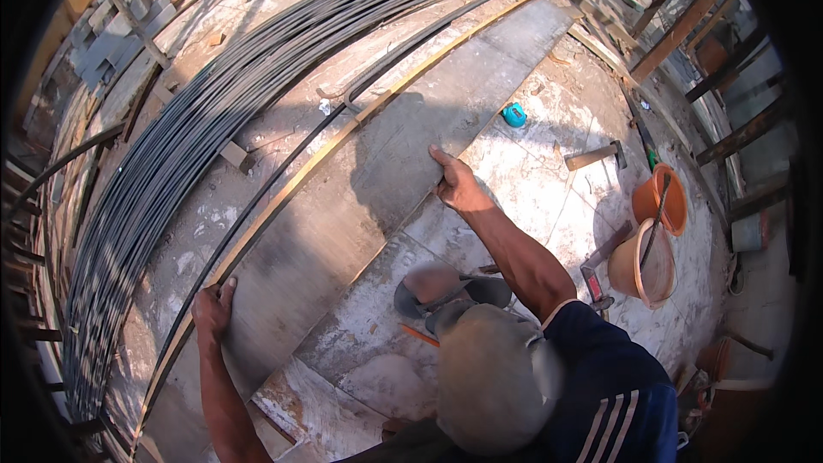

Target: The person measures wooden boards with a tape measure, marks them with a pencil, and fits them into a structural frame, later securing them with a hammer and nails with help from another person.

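A long grey-brown board (300,266) runs from the lower left to the upper right, with a narrow yellowish wooden strip (330,146) along its far edge. My left hand (213,313) grips that far edge, thumb on top and fingers over the strip. Farther right along the board, my right hand (454,180) holds the near edge, its thumb on the upper face and its fingers partly hidden below. A teal tape measure (514,115) lies on the floor just beyond my right hand. An orange pencil-like stick (418,334) is by my sandalled foot (429,287).
Beyond the board curves a thick bundle of steel rods (197,111). At right are a hammer (596,156), an orange bucket (660,197), a pale orange bucket (643,266) and a tool with a red part (591,283). Wooden posts (686,13) stand at the far right.
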{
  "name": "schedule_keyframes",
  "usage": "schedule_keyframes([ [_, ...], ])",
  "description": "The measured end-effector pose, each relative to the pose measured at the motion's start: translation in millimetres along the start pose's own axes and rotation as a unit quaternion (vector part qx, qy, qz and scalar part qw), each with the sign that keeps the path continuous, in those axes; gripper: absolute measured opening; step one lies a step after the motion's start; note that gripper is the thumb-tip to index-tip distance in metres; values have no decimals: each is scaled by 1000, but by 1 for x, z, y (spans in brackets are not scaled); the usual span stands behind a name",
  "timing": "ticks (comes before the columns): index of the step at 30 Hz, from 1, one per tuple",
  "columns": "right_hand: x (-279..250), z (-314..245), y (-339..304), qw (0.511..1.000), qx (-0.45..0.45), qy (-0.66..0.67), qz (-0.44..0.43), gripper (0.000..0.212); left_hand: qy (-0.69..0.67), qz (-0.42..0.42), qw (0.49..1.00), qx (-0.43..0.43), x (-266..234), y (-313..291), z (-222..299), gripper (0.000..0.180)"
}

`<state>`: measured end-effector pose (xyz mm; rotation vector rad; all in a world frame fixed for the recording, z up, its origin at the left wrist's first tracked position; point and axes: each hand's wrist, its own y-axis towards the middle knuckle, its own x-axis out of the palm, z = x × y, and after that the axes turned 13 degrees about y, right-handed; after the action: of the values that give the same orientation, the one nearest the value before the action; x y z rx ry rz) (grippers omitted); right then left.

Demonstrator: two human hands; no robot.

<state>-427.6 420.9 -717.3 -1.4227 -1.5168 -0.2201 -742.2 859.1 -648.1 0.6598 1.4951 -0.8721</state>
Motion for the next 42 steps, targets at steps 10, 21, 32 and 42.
schedule_keyframes([
  [10,-25,-16,21,991,-45,-101,79,47,-506,71,857,-68,19,10,-32,55],
  [21,1,-3,29,992,0,-127,9,39,-277,435,730,-448,10,-83,-224,41],
  [32,-87,-50,116,964,-25,-247,-98,79,-393,262,318,-822,74,-220,-235,86],
  [42,-56,26,80,950,-155,-244,-120,51,-667,403,192,-596,84,-188,-234,86],
])
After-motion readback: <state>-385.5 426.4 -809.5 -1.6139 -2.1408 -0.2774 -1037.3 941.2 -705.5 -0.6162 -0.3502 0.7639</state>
